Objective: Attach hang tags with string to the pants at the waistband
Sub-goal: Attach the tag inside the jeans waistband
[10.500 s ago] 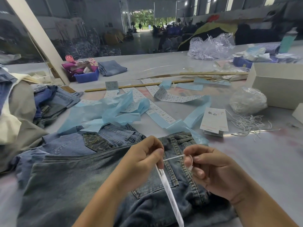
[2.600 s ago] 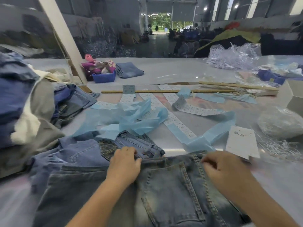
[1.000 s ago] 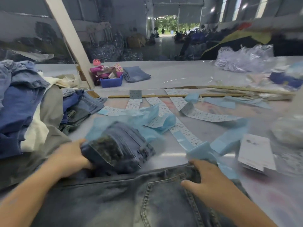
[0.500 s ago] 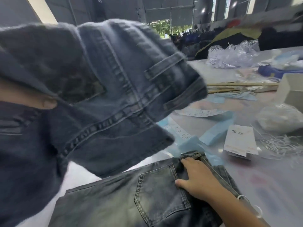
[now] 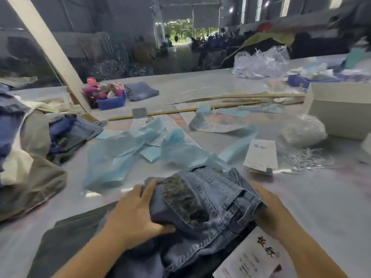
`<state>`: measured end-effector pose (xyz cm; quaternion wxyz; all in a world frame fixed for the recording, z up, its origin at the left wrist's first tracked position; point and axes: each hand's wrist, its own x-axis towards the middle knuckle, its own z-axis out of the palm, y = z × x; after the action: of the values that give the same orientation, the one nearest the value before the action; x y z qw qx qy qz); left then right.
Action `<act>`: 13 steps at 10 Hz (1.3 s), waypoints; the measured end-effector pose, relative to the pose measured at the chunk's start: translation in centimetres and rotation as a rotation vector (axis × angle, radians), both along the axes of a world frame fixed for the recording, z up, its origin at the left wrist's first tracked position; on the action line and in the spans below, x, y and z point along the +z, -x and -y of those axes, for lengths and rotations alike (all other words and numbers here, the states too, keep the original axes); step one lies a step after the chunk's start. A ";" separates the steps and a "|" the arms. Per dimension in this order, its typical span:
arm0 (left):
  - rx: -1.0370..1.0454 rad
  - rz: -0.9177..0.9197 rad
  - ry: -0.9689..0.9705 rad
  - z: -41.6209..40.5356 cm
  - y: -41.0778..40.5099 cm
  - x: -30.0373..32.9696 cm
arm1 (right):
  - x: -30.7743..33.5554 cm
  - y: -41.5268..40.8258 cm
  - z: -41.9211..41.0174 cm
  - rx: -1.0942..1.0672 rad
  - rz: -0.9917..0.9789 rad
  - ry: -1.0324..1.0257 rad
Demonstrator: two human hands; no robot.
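Pants (image 5: 202, 203) are sitting bunched in my grip, left hand (image 5: 133, 212) and right hand (image 5: 270, 212) both clasping them; beyond them, a blue bin (image 5: 111, 102) is holding colourful cloth.

- You hold faded blue denim jeans (image 5: 210, 201), coarse cloth with raised stitched seams.
- Your hang tag (image 5: 253, 259) is matt white paper.
- Your table (image 5: 321, 207) looks smooth, faintly glossy.
- The bags (image 5: 261, 61) are crinkled clear plastic.

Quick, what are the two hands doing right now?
Left hand: grips the folded jeans at their left side.
Right hand: holds the jeans' right side; its fingers are hidden under the denim.
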<state>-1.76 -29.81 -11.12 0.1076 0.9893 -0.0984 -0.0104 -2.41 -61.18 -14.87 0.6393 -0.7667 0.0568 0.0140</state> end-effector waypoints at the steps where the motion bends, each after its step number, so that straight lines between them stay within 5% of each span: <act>1: 0.049 0.246 -0.150 1.0 3.2 -1.4 | -0.7 0.8 0.7 0.046 0.028 0.166; 2: 0.191 -0.053 -0.053 1.3 4.8 -2.5 | -0.6 1.1 0.6 0.084 0.130 0.434; 3: 0.238 -0.048 0.094 0.3 4.1 -2.7 | 0.4 0.5 -0.7 0.052 0.249 0.593; 5: 0.180 -0.005 0.414 -4.4 2.8 0.9 | 3.9 1.8 -3.1 0.269 0.289 -0.129; 6: 0.190 0.005 0.382 -8.5 2.0 4.1 | 5.0 1.1 -4.4 0.464 0.127 -0.228; 7: 0.257 0.051 0.095 -10.5 1.5 4.7 | 4.2 -1.0 -6.8 0.410 -0.007 -0.057; 8: 0.129 0.142 0.021 -7.0 3.0 1.6 | 2.9 -2.2 -9.7 0.363 -0.067 0.162; 9: 0.091 0.016 -0.142 -2.0 3.9 -1.9 | 1.8 -3.3 -11.1 0.321 -0.017 0.016; 10: 0.130 0.206 -0.244 -2.0 2.2 -2.5 | 2.0 -4.2 -11.9 0.277 -0.031 -0.245; 11: 0.063 0.179 0.164 -4.7 1.2 -0.8 | 2.3 -3.8 -12.0 0.268 -0.167 -0.587; 13: 0.199 0.032 0.894 -6.9 0.6 2.1 | 0.2 -1.1 -13.3 0.396 -0.074 -0.026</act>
<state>-2.40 -22.90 -8.98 0.5227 0.8505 0.0007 0.0588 -1.28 -47.88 -14.68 0.6316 -0.7535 -0.0718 0.1682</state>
